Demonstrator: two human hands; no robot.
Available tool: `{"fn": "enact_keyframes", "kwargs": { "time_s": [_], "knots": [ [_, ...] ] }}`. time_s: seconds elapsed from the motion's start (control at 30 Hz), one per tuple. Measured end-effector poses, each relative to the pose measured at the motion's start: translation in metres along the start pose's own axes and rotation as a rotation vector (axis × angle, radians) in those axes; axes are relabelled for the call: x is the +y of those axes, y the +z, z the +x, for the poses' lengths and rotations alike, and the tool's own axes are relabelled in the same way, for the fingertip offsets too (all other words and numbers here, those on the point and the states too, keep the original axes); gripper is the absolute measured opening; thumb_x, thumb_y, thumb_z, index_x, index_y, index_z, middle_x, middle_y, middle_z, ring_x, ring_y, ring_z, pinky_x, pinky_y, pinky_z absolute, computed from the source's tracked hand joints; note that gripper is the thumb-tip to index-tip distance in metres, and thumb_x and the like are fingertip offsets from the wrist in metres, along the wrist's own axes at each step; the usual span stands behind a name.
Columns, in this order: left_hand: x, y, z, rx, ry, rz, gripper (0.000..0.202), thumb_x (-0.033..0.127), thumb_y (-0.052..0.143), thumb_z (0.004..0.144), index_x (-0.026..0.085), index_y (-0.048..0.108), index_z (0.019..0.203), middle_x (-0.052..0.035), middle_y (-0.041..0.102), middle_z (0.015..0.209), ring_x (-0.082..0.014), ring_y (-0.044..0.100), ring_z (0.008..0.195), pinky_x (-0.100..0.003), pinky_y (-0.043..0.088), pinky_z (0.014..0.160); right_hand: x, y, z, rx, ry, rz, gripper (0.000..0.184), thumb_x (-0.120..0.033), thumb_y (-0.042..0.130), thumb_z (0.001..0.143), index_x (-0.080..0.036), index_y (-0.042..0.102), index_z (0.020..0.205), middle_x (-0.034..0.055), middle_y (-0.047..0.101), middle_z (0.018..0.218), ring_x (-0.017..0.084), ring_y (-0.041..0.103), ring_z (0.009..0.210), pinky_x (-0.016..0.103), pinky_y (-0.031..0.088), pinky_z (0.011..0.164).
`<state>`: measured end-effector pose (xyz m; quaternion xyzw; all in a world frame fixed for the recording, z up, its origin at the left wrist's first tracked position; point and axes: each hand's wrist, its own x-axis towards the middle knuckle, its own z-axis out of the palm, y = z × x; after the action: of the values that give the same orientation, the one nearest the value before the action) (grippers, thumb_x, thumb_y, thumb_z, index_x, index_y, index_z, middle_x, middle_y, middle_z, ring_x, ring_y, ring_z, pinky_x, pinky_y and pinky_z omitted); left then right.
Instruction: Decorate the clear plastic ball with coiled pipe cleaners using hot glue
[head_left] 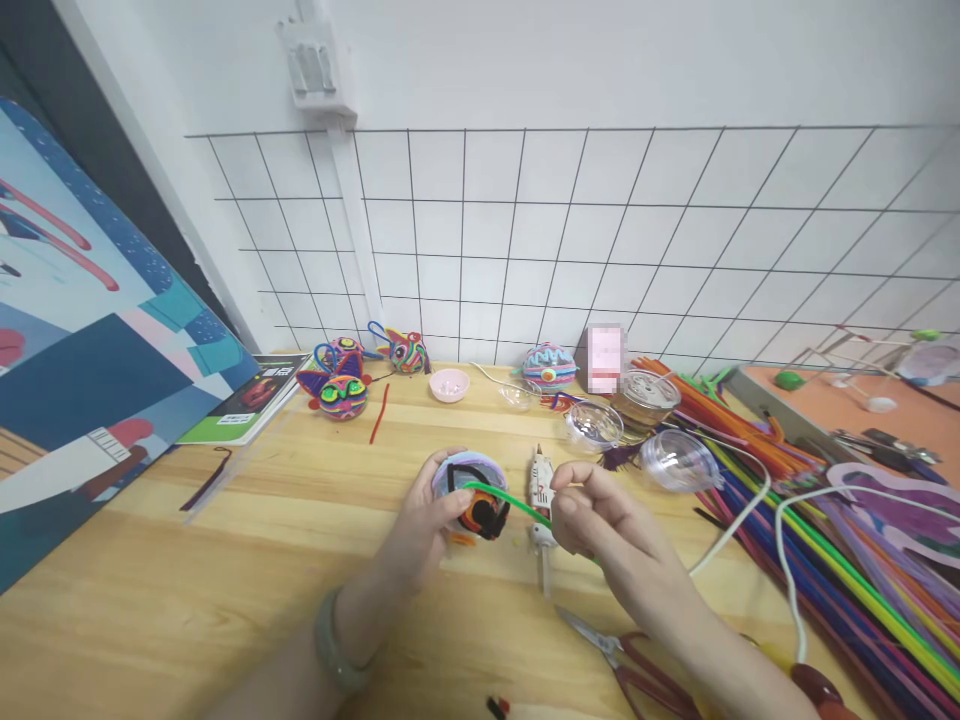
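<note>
My left hand (pixel 427 525) is closed around a small round craft ball (pixel 474 490) wrapped in lilac, orange and black pipe cleaner, held just above the wooden table (pixel 225 560). My right hand (pixel 592 510) pinches a green pipe cleaner (pixel 506 498) whose far end lies against the ball. A white glue gun (pixel 541 500) lies on the table between and behind the two hands. Red-handled scissors (pixel 622 660) lie under my right forearm.
Finished colourful pipe-cleaner figures (pixel 336 380) stand at the back by the grid wall. Clear plastic half-shells (pixel 675 460), a pink bowl (pixel 449 385) and a big pile of pipe cleaners (pixel 840 540) fill the right. A painted board (pixel 90 340) leans at left.
</note>
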<state>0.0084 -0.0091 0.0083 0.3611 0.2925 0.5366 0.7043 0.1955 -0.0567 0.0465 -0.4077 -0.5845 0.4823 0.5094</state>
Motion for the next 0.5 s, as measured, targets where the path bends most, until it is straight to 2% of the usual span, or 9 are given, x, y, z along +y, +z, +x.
{"fn": "enact_keyframes", "kwargs": {
  "time_s": [0.1,0.2,0.3,0.5],
  "knots": [
    [-0.0009,0.0010,-0.0003,-0.012,0.008,0.006,0.050,0.024,0.076,0.062,0.020,0.054,0.106,-0.0044,0.066,0.092,-0.0190,0.062,0.085,-0.030,0.047,0.077,0.0004,0.0010,0.0012,0.017,-0.147,-0.369,0.007,-0.028,0.050,0.091,-0.023,0.049,0.097,-0.0032,0.046,0.069,0.013,0.044,0.063,0.026,0.039,0.059],
    [-0.0020,0.0024,-0.0023,-0.042,0.001,0.007,0.050,0.023,0.076,0.062,0.020,0.053,0.107,-0.0047,0.066,0.094,-0.0190,0.061,0.087,-0.030,0.046,0.079,0.0005,0.0005,0.0037,-0.045,-0.329,-0.635,0.005,-0.023,0.051,0.091,-0.022,0.055,0.095,0.0042,0.057,0.085,0.017,0.053,0.077,0.031,0.044,0.069],
    [-0.0036,0.0034,-0.0052,-0.091,-0.009,0.002,0.050,0.023,0.076,0.064,0.020,0.052,0.108,-0.0046,0.066,0.096,-0.0181,0.060,0.089,-0.030,0.046,0.081,0.0019,0.0006,0.0053,-0.101,-0.437,-0.729,0.014,-0.019,0.049,0.092,-0.022,0.059,0.101,0.0065,0.062,0.086,0.019,0.058,0.080,0.032,0.047,0.070],
    [-0.0054,0.0066,-0.0082,-0.165,-0.026,-0.005,0.051,0.022,0.077,0.064,0.020,0.051,0.108,-0.0050,0.065,0.097,-0.0177,0.059,0.091,-0.030,0.044,0.083,0.0062,0.0015,0.0031,-0.093,-0.594,-0.826,0.024,-0.012,0.046,0.092,-0.022,0.060,0.109,0.0073,0.064,0.087,0.019,0.060,0.078,0.032,0.050,0.068]
  ]
}}
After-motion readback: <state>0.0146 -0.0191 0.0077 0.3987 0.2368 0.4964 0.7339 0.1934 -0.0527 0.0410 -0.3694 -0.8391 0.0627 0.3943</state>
